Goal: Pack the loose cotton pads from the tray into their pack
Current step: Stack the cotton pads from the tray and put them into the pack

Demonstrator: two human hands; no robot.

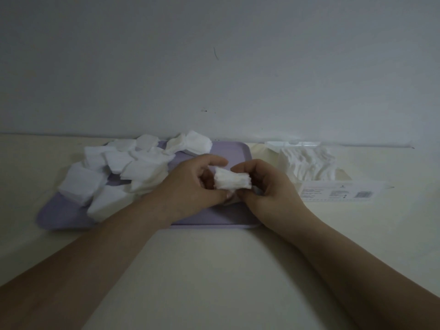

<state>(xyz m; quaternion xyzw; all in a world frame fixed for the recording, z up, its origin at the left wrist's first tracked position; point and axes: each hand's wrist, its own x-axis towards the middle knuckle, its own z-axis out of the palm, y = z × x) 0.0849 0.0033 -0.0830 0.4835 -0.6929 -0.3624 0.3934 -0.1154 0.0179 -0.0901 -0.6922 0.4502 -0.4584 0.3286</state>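
The label (338, 193) on the pack (309, 163) has a barcode, but its words are too small to read. The left hand (190, 184) and right hand (267, 186) pinch a small stack of cotton pads (232, 182) over the purple tray (214, 216), beside a heap of loose pads (114, 172).

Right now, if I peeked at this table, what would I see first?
First, the two hands in the middle: the left hand and the right hand hold a little stack of cotton pads between them, above the lilac tray. Next, the heap of loose pads spilling over the tray's left side. The pack lies to the right, with pads inside.
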